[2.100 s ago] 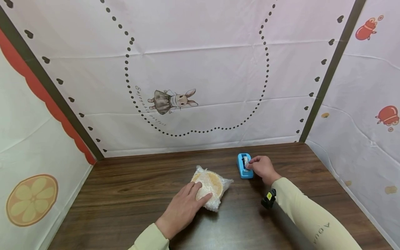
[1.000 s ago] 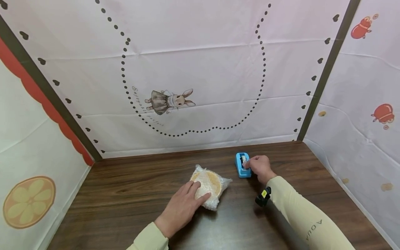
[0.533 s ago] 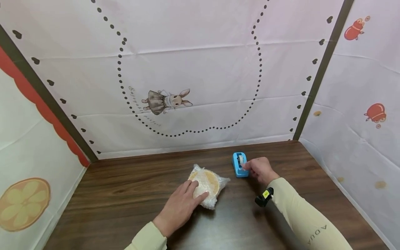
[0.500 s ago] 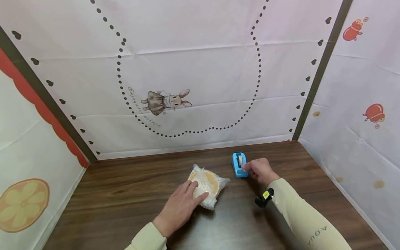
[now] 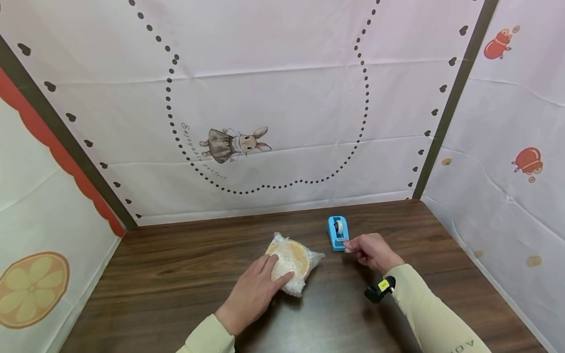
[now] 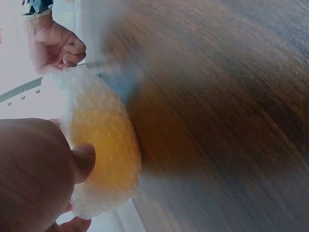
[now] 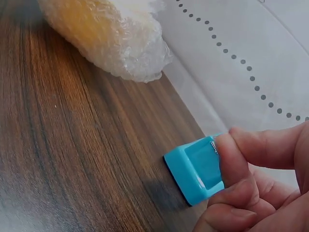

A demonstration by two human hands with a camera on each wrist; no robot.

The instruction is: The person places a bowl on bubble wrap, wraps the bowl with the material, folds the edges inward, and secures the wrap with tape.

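Note:
A bubble-wrapped package (image 5: 301,257) with something round and yellow inside lies on the dark wood table. My left hand (image 5: 251,294) holds it from the left, with the thumb (image 6: 85,162) on its near side and the fingers over its top. To the right stands a light-blue tape dispenser (image 5: 332,235) with a white tape roll (image 5: 339,227). My right hand (image 5: 372,251) is at its front end. Thumb and index fingertip pinch together right by the serrated cutter (image 7: 214,146), at the tape's end; the clear tape itself barely shows between them.
The wood table (image 5: 185,274) meets a white printed fabric wall (image 5: 300,122) at the back, with similar walls on the left and right. A black wrist camera (image 5: 377,292) sits on my right wrist, low over the table.
My right hand has moved from over the tape roll toward me, down to the dispenser's front end, uncovering the roll. My left hand stays on the package. The head view has shifted slightly.

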